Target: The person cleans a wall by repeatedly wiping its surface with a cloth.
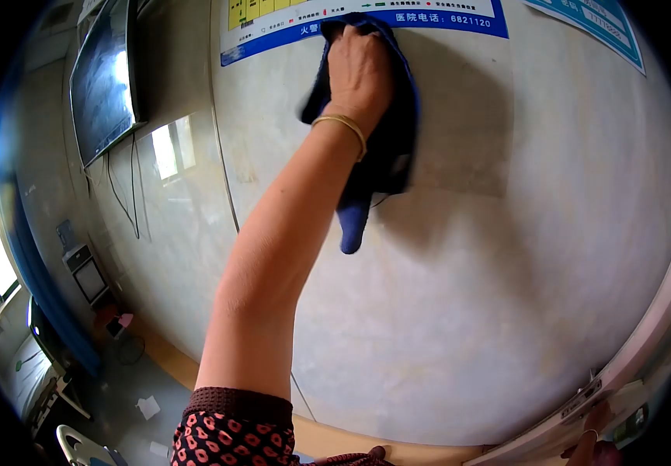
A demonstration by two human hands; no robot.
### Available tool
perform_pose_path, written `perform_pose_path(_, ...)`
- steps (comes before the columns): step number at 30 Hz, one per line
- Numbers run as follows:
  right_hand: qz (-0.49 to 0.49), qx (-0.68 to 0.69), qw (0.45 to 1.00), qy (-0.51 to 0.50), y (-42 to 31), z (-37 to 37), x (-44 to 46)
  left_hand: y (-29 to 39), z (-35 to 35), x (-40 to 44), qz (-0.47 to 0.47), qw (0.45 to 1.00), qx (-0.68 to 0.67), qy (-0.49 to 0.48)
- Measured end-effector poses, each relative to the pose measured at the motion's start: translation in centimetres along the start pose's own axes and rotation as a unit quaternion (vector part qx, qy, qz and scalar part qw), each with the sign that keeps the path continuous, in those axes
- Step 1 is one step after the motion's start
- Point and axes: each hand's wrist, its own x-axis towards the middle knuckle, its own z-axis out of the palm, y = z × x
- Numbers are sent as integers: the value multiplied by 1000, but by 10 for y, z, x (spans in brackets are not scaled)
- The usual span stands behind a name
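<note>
My left hand (360, 68) is raised against the wall, its fingers closed on a dark blue cloth (401, 116). The cloth hangs below the wrist, and a narrow blue end (352, 227) dangles lowest. Its top touches the lower border of a blue-and-white wall poster (436, 23). A yellowish bangle (343, 119) circles my left wrist. At the lower right edge, a dim hand (597, 419) shows beside a pale ledge; it seems to be my right hand, but its fingers are unclear.
A glossy wall panel (429, 334) fills the middle. A screen (104, 81) with hanging cables (130, 202) is mounted at left. Below are a water dispenser (87, 272), a blue curtain (48, 295) and papers (147, 407) on the floor. Another poster (596, 27) hangs at upper right.
</note>
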Motion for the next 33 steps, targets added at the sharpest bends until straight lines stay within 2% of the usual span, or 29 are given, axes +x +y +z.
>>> perform_pose_path(1,-1,-8,1000,-5,-3,-7,-1,-4,-6,0,21,999,-38,-5)
perform_pose_path(3,3,-13,1000,-13,5,8,2,-22,-20,-6,-32,995,-15,-88)
perform_pose_path(5,-15,49,998,46,22,40,7,-48,-27,-15,8,999,-40,-33)
perform_pose_path(6,-20,0,999,35,19,36,6,-54,-19,-19,10,999,-43,-31)
perform_pose_path(8,-17,10,999,29,18,32,10,-72,10,-24,-71,992,-103,-8)
perform_pose_path(9,-16,20,999,19,18,33,9,-75,32,-24,-153,976,-150,-23)
perform_pose_path(11,-12,27,999,26,24,48,11,-11,9,-6,-77,995,-56,-30)
perform_pose_path(13,-16,28,999,34,27,41,11,8,-3,3,35,998,-55,13)
perform_pose_path(15,-17,6,1000,22,13,23,5,-6,-12,0,3,995,-46,-93)
perform_pose_path(17,12,58,998,16,7,18,4,-39,-12,-10,-74,989,45,-116)
perform_pose_path(19,42,108,993,8,7,19,-1,-58,-38,-17,-13,999,-6,-51)
perform_pose_path(21,-53,-136,989,35,9,18,1,-76,-43,-26,-34,999,28,-30)
perform_pose_path(22,-55,-139,988,36,8,15,3,-84,-34,-25,-207,969,-132,-25)
perform_pose_path(23,-34,-91,995,17,5,10,2,-106,-9,-30,-419,794,-440,31)
perform_pose_path(24,-14,-45,999,-2,5,8,2,-87,-6,-30,-252,954,-162,-13)
perform_pose_path(25,-18,-50,999,-3,6,8,2,-63,-7,-27,-51,988,136,-60)
perform_pose_path(27,-4,-11,1000,-7,2,3,2,-48,-17,-21,-6,999,39,-4)
perform_pose_path(28,-8,-11,1000,-8,-1,-4,0,-50,-26,-23,5,1000,15,-21)
perform_pose_path(29,-13,-27,999,-12,-7,-12,-3,-63,-27,-28,9,1000,8,-22)
perform_pose_path(31,-15,-40,999,-16,-10,-10,-3,-93,-28,-24,30,995,81,-48)
perform_pose_path(32,-5,-31,999,-11,-4,2,0,-98,-34,-27,-15,999,42,-21)
perform_pose_path(33,4,-24,1000,-6,4,12,1,-88,-39,-23,14,999,-19,44)
